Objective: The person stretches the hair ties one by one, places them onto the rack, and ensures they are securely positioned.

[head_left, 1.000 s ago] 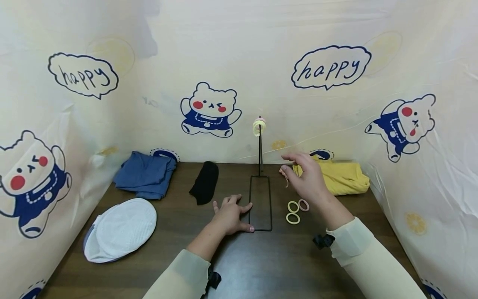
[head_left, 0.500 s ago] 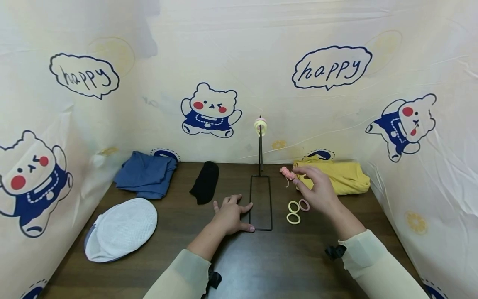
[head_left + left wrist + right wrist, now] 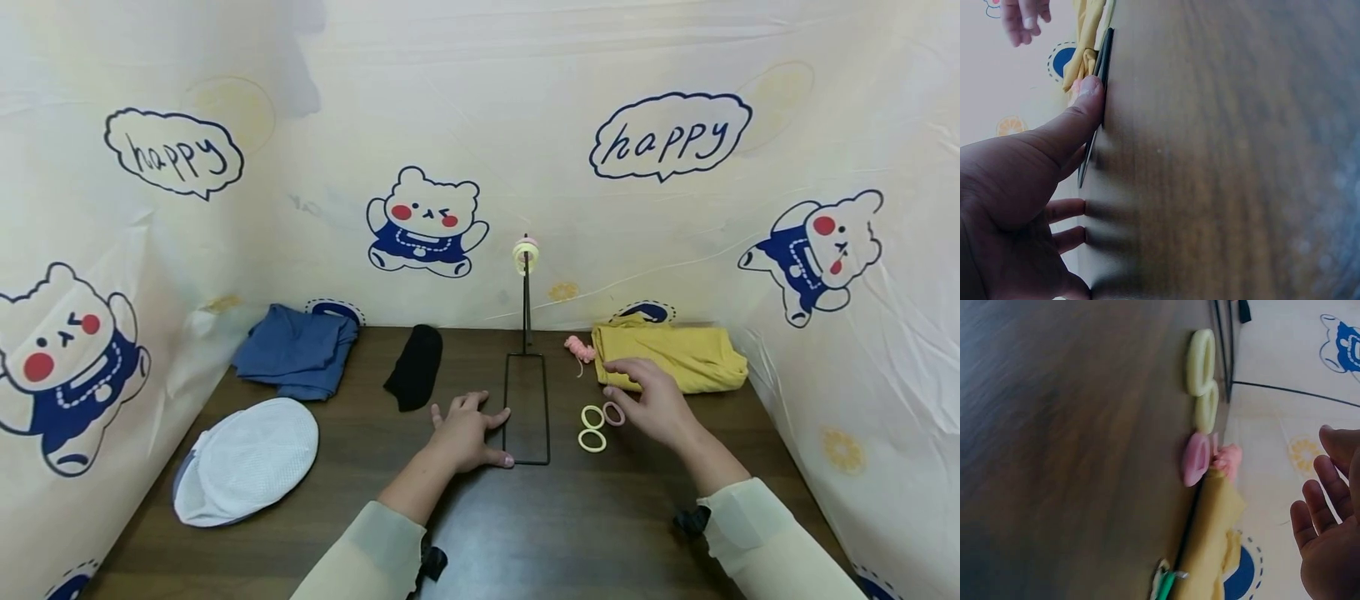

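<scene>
A black wire stand (image 3: 526, 408) has its rectangular base on the dark wooden table and a thin upright pole, with yellow and pink hair ties (image 3: 524, 253) hung at the top. My left hand (image 3: 468, 429) lies flat on the table, its thumb (image 3: 1079, 112) touching the base's left wire (image 3: 1105, 56). My right hand (image 3: 647, 398) is empty with relaxed fingers (image 3: 1319, 512), just right of three loose hair ties. Two of these are yellow (image 3: 591, 439) (image 3: 1200, 362) and one is pink (image 3: 613, 412) (image 3: 1195, 459). A pink scrunchie (image 3: 577, 347) lies behind them.
A folded yellow cloth (image 3: 678, 354) lies at the back right, a black sock (image 3: 414, 367) and a folded blue cloth (image 3: 296, 350) at the back left. A white mesh cap (image 3: 243, 458) sits at the front left. Printed sheet walls close three sides.
My right hand has come down and back from beside the pole to the loose hair ties. The pink scrunchie now shows beside the yellow cloth. The left hand has not moved.
</scene>
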A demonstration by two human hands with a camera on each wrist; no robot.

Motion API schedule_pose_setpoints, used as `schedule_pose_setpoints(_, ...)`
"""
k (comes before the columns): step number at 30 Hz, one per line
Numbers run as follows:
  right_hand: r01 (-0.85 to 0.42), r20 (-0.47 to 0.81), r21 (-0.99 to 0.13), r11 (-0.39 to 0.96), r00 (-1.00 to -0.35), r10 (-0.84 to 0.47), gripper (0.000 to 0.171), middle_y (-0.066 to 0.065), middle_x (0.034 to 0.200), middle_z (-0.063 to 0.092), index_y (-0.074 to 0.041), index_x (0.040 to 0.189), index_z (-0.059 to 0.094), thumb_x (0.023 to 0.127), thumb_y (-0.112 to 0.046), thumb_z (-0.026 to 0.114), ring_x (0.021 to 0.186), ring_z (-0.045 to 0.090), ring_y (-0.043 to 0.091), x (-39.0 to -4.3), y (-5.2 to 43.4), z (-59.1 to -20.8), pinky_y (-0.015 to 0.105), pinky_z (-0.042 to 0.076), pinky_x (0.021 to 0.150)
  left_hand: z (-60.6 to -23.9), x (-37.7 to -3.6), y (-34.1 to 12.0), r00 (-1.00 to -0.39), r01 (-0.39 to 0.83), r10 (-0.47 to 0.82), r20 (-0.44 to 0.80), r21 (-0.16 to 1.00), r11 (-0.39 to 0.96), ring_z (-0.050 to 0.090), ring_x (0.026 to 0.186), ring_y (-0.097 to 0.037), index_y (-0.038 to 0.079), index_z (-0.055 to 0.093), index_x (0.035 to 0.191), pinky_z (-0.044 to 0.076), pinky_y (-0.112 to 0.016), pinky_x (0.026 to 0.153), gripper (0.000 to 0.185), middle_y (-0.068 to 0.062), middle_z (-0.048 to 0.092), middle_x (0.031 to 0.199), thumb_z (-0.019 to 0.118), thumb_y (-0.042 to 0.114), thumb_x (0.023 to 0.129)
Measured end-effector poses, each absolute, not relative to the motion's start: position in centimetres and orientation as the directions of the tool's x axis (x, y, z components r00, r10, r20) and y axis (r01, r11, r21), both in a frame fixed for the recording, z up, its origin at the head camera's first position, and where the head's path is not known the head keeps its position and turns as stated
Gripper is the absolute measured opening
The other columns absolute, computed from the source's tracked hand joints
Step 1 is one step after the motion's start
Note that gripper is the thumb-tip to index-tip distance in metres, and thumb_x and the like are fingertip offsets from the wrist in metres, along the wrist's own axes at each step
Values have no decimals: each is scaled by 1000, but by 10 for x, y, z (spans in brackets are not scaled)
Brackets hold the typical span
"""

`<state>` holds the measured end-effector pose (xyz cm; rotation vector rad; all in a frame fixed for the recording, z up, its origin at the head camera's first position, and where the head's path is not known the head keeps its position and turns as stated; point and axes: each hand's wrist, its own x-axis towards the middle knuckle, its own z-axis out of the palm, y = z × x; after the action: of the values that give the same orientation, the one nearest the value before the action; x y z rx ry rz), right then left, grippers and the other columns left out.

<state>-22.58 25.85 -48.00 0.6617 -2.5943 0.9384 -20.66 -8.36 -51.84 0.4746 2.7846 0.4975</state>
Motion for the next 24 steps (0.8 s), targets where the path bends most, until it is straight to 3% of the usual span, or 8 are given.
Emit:
schedule_pose_setpoints(8,-460,309,-507,729,-887,-345,42,15,126,70,-2,125,73,86,-10,85,121,58,38,-227,275,-498,58,43,102,-520,-206,-84,-910,267,361,-205,380,886,21,153,-43,39,49,154,4,-82,111,89,-9,26,169,81,67,76)
schedule_pose_setpoints(24,-440,119,-415,796,-894,-431,53,10,124,73,-5,126,73,79,-19,91,116,56,37,-231,288,-516,56,42,100,-518,-206,-83,-910,261,354,-214,368,893,21,153,-43,39,48,155,5,-82,112,89,-8,25,169,80,67,77)
